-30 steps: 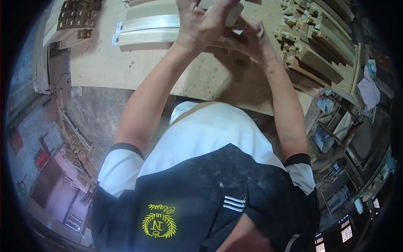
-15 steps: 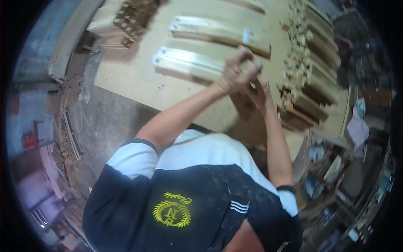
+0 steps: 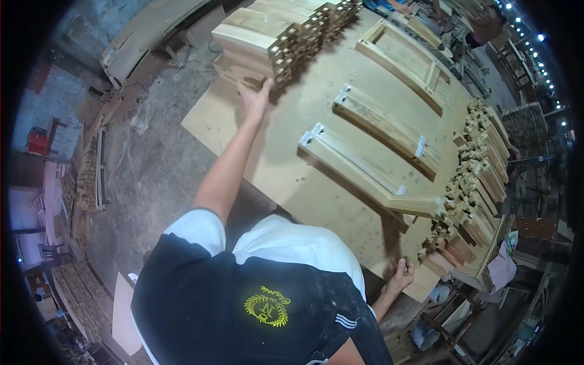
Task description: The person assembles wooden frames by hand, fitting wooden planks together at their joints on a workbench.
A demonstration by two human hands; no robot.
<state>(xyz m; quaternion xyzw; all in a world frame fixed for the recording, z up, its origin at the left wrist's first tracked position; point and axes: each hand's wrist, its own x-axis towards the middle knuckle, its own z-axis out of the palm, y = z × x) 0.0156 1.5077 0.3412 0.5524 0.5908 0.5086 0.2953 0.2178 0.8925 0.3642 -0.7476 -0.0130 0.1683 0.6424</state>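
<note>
The left hand (image 3: 255, 97) stretches far across the workbench (image 3: 292, 176) to the stack of mortised rails (image 3: 277, 36) at its far-left corner, fingers spread flat against the end of a lower piece, touching rather than gripping it. The right hand (image 3: 401, 274) rests at the near edge of the bench, fingers loosely curled and holding nothing, just below the pile of tenoned blocks (image 3: 468, 194). Between them lie 2 long rails (image 3: 365, 167) and, farther off, an assembled frame (image 3: 404, 58). The likely trouble is in the reach: with the arm fully extended, pulling 1 lower rail could drag the ones above it, so the stack may slide or topple off the bench corner.
</note>
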